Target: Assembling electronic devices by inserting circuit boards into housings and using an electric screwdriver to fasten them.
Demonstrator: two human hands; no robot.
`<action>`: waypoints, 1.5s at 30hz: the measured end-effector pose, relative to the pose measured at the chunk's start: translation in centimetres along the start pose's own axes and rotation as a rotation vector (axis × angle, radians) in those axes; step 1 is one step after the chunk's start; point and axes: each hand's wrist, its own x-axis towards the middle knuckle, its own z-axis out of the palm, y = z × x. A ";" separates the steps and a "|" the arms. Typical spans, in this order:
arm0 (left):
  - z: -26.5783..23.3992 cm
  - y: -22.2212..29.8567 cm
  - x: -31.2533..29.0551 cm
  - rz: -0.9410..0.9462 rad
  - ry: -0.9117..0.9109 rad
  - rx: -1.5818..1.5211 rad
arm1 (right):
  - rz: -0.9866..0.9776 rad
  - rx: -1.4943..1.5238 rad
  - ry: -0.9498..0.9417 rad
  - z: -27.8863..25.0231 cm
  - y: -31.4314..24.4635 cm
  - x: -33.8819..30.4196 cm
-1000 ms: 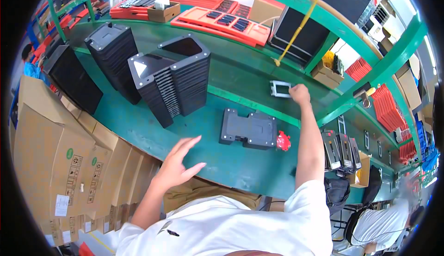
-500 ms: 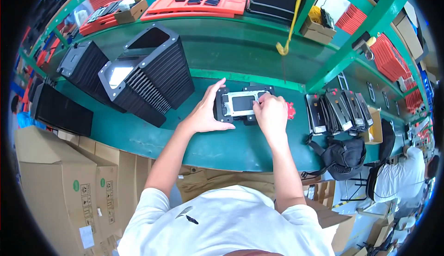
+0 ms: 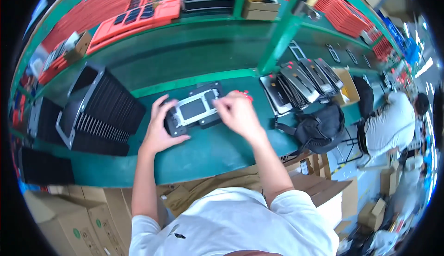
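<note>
The left hand (image 3: 156, 125) has its fingers (image 3: 162, 106) spread wide around the left end of the black block (image 3: 199, 90), with the thumb low at the near corner. The right hand (image 3: 239, 116) has its fingers bent and close together over the right end of the silver frame (image 3: 196, 118). I cannot tell if they pinch the frame, press on it or hold something tiny, because the hand hides the spot.

The silver frame lies on top of the black block, between the two hands. Both sit at a slant on the green table (image 3: 222, 147). It looks like the right hand does the small, careful work and the left hand helps the block stay put.

To do this well, I think the left hand should hug the block so it does not slide or turn. The right fingers should go softly, since the frame looks thin and might bend or scratch. It seems good to check that the frame sits flat at every corner.

Farther out, a red piece (image 3: 246, 96) peeks out behind the right hand, so that hand should not bump it. The tall black stack (image 3: 111, 112) is off to the left, well apart. The black bag (image 3: 323, 127) is away to the right.
</note>
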 end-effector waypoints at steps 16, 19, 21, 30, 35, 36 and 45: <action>6.0 11.3 -5.7 -0.169 0.230 -0.934 | 0.106 0.090 0.212 -6.7 -0.4 -7.0; 7.4 12.8 -4.9 -0.231 0.196 -1.117 | -0.081 0.569 0.046 -6.3 -4.5 -7.9; 9.7 10.2 -5.8 -0.150 0.041 -0.797 | -0.114 0.845 -0.173 -5.6 -6.1 -8.0; 7.8 10.9 -6.8 -0.005 0.087 -0.218 | 0.307 1.459 -0.128 -3.2 -8.6 -7.2; 7.9 10.8 -7.2 0.038 0.091 -0.165 | 0.195 1.522 -0.278 -3.3 -6.5 -7.4; 7.4 11.0 -7.2 -0.085 0.002 -0.318 | 0.131 1.521 -0.378 -3.5 -5.4 -7.2; 4.8 9.7 -5.0 -0.430 -0.016 -1.360 | 0.002 -0.034 -0.066 -2.3 6.7 -1.1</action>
